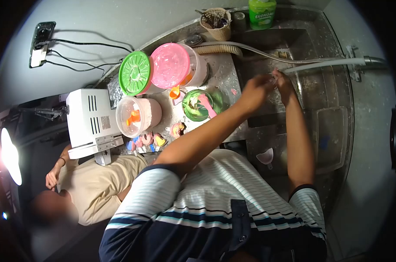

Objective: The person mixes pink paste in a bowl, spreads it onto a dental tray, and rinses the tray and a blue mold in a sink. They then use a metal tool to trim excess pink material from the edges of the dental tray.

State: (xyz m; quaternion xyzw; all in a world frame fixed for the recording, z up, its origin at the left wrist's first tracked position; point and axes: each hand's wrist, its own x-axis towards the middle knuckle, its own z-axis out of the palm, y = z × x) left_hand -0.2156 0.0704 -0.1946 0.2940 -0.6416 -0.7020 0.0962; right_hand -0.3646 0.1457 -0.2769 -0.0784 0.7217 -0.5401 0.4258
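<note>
**Both hands at the sink tap**

I hold my left hand point(255, 89) and my right hand point(284, 82) together over the steel sink point(333, 94), just under the end of the long tap spout point(324, 65); whatever small thing sits between my fingers is too blurred to name. Beside my left forearm stands a green bowl point(197, 105) with a pink spatula point(206, 105) in it. Farther along the counter are a pink lid point(169, 65), a green lid point(134, 73) and a white appliance point(90, 120). Another person in a beige shirt point(97, 187) sits below.
</note>
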